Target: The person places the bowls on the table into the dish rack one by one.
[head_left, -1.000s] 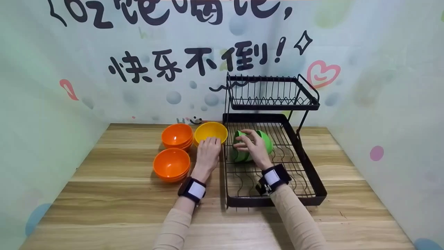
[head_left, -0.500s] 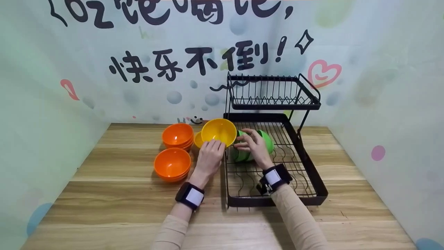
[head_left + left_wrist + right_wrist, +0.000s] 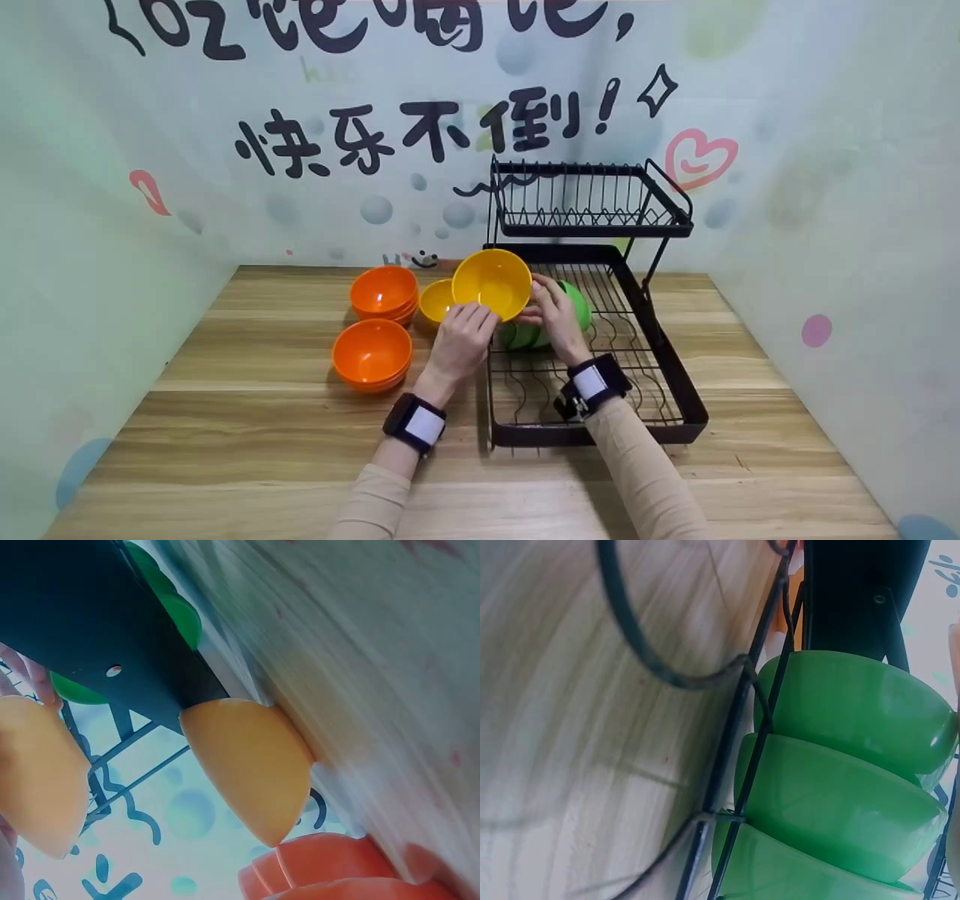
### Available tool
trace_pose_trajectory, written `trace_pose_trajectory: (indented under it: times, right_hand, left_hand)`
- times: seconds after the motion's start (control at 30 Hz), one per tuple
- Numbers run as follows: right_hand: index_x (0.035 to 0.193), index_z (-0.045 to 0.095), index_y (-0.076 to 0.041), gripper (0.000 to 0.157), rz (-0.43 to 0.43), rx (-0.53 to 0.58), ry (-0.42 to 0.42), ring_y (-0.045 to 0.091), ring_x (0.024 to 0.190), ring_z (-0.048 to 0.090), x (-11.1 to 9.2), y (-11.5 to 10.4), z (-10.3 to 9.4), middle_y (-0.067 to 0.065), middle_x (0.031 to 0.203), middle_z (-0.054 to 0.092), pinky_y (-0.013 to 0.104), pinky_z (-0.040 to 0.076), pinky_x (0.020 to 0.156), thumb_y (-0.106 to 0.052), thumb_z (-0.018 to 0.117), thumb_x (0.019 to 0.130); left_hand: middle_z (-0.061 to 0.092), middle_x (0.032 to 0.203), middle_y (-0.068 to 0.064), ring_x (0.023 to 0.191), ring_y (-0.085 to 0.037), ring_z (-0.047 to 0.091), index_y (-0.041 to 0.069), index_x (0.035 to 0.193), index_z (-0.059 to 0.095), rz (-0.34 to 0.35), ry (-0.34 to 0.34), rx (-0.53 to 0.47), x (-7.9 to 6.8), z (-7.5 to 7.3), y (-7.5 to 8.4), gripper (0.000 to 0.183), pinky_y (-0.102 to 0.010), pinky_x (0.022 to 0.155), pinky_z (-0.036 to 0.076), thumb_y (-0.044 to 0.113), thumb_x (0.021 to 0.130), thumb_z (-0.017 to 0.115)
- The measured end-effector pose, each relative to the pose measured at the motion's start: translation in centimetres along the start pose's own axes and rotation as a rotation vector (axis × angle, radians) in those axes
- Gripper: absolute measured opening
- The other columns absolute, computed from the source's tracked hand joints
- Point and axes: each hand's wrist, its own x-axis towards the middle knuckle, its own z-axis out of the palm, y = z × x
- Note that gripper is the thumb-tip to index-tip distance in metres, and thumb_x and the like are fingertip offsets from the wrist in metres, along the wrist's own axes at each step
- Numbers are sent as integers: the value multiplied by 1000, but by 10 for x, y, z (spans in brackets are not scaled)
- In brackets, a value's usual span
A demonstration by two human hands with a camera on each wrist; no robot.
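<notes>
A yellow bowl (image 3: 493, 283) is held up in the air by my left hand (image 3: 459, 341), which pinches its near rim. Its hollow side faces the head camera. My right hand (image 3: 559, 319) stays over the rack, thumb and fingers apart, close against the bowl's right edge; firm contact is hard to make out. Behind that hand, green bowls (image 3: 574, 306) stand on edge in a row on the lower tier of the black dish rack (image 3: 600, 433). The right wrist view shows the green bowls (image 3: 840, 787) close up. Another yellow bowl (image 3: 251, 765) sits on the table beside the rack.
Two stacks of orange bowls stand left of the rack, a rear stack (image 3: 383, 291) and a front stack (image 3: 372, 354). The rack's upper tier (image 3: 592, 225) overhangs the back. A printed wall sheet (image 3: 315, 217) closes off the wooden table (image 3: 247, 450) behind.
My left hand has lifted the yellow bowl off another yellow one and carried it right, up to my right hand. The right hand has barely moved.
</notes>
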Motion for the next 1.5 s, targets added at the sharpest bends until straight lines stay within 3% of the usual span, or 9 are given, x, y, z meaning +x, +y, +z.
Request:
trace_pose_trajectory:
  times: [0.23, 0.47, 0.8, 1.07, 1.3, 1.5]
  right_hand:
    - [138, 42, 1, 45, -20, 13, 11, 13, 75, 71, 0, 0, -1, 30, 123, 57, 41, 57, 80, -25, 42, 101]
    - [134, 47, -4, 42, -63, -45, -1, 17, 93, 67, -1, 1, -2, 23, 125, 57, 31, 58, 75, -25, 47, 98]
    - [134, 48, -4, 41, -69, -112, 67, 16, 100, 61, -1, -1, -4, 22, 130, 57, 26, 55, 74, -20, 51, 97]
    - [129, 54, -5, 39, -139, -193, 191, 18, 99, 62, -3, -2, -4, 20, 118, 63, 25, 56, 75, -22, 56, 94]
    - [124, 54, -4, 38, -200, -161, 313, 11, 89, 59, -4, -3, -1, 18, 109, 62, 19, 51, 71, -25, 55, 92]
    - [124, 55, 0, 36, -216, -173, 417, 7, 85, 57, -5, -8, 0, 21, 108, 62, 17, 49, 68, -17, 54, 92]
  left_hand:
    - [66, 84, -4, 82, -19, 63, 9, 87, 65, 7, 9, -46, 2, -1, 3, 11, -30, 77, 52, 10, 79, 73]
    - [67, 85, -3, 81, -18, 62, 9, 87, 67, 22, 0, -113, 3, -2, 6, 7, -28, 77, 53, 11, 82, 71]
    - [71, 88, -1, 81, -14, 64, 11, 91, 70, 34, -26, -162, 4, 3, 11, 13, -25, 77, 53, 19, 82, 72]
    - [68, 92, -2, 85, -17, 60, 11, 96, 68, -47, -81, -180, 2, 3, 12, 22, -27, 78, 52, 25, 80, 73]
    - [62, 94, -4, 86, -19, 56, 8, 99, 62, -136, -110, -180, 0, 3, 12, 24, -27, 78, 51, 27, 86, 69]
    - [60, 91, -7, 83, -21, 56, 7, 97, 61, -261, -242, -142, -5, 6, 12, 25, -27, 71, 50, 31, 91, 62]
